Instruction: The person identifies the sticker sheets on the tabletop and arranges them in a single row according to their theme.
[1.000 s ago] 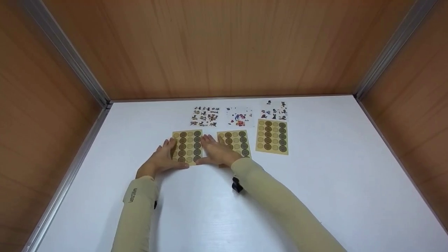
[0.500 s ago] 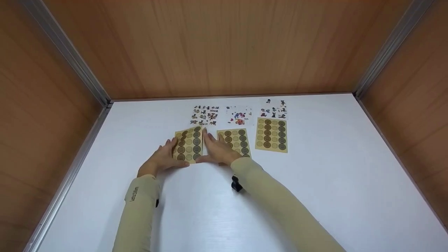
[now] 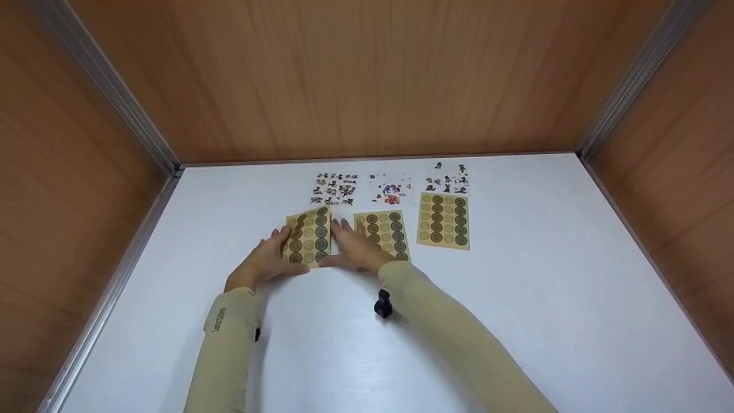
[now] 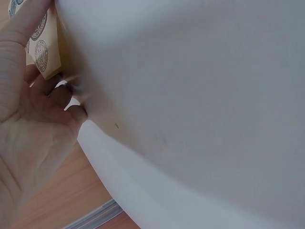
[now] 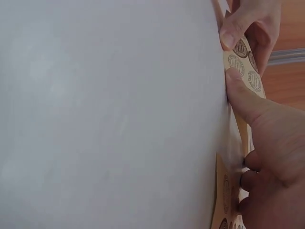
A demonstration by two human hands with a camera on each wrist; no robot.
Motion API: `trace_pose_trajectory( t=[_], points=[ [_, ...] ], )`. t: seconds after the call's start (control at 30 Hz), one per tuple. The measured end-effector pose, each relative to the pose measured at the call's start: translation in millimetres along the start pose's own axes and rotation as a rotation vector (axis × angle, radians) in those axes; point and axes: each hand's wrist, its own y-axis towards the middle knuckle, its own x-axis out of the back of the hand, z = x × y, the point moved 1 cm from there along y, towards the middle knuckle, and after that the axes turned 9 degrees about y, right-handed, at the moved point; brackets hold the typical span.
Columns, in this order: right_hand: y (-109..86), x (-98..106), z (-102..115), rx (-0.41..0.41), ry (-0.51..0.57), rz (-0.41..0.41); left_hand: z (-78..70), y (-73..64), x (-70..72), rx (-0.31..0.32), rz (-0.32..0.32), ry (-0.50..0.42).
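Observation:
A kraft-brown sheet of round stickers [image 3: 308,236] is held between both hands, its far edge bent up slightly. My left hand [image 3: 262,263] grips its left side, thumb at the near edge. From the right, my right hand [image 3: 356,248] holds the opposite side, its thumb also on the near edge. In the left wrist view, the left hand [image 4: 35,124] has fingers at the edge of the sheet [image 4: 45,52]. Both thumbs press the sheet [image 5: 244,71] in the right wrist view, where the fingers of the right hand [image 5: 279,148] are curled beside it.
A second brown sticker sheet [image 3: 387,223] lies partly under the right forearm and hand. Farther right is a third brown sheet [image 3: 443,221]. Behind them lie clear sheets of small colourful stickers [image 3: 334,189]. Wooden panels [image 3: 367,80] enclose the white table [image 3: 545,275].
The left brown sheet lay flat; its far edge has since bent upward between my hands. My right forefinger stretched along its edge, then drew back. The other sheets stayed put.

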Motion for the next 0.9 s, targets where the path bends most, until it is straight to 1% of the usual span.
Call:
trace_pose_trajectory(
  t=[0.07, 0.13, 0.27, 0.33, 0.43, 0.5, 0.57, 0.67, 0.8, 0.9],
  points=[
    [-0.5, -3.2, 1.1, -0.006, 0.063, -0.026, 1.0, -0.9, -0.2, -0.002, -0.003, 0.009],
    [0.1, -7.1, 3.1, 0.015, 0.138, -0.053, 1.4, -1.5, -0.1, 0.001, -0.008, 0.008],
    [3.5, -15.8, 7.9, 0.102, 0.354, -0.103, 1.8, -1.6, -1.0, 0.013, -0.019, -0.033],
    [5.7, -19.9, 10.5, 0.143, 0.476, -0.127, 2.2, -1.0, -2.6, 0.002, -0.030, -0.054],
    [9.1, -24.7, 14.1, 0.167, 0.592, -0.171, 3.2, 0.9, -5.7, -0.027, -0.056, -0.081],
    [10.1, -27.0, 17.0, 0.156, 0.678, -0.191, 4.0, 2.1, -7.7, -0.051, -0.075, -0.097],
    [10.7, -28.4, 19.4, 0.134, 0.753, -0.204, 4.5, 2.9, -9.2, -0.060, -0.093, -0.116],
    [11.0, -29.2, 22.6, 0.100, 0.862, -0.219, 4.6, 2.4, -10.3, -0.081, -0.105, -0.154],
    [10.5, -29.1, 25.6, 0.055, 0.928, -0.230, 3.6, -0.4, -9.5, -0.077, -0.117, -0.215],
    [9.9, -28.8, 26.8, 0.020, 0.959, -0.243, 1.7, -5.1, -5.2, -0.070, -0.124, -0.281]
  ],
)
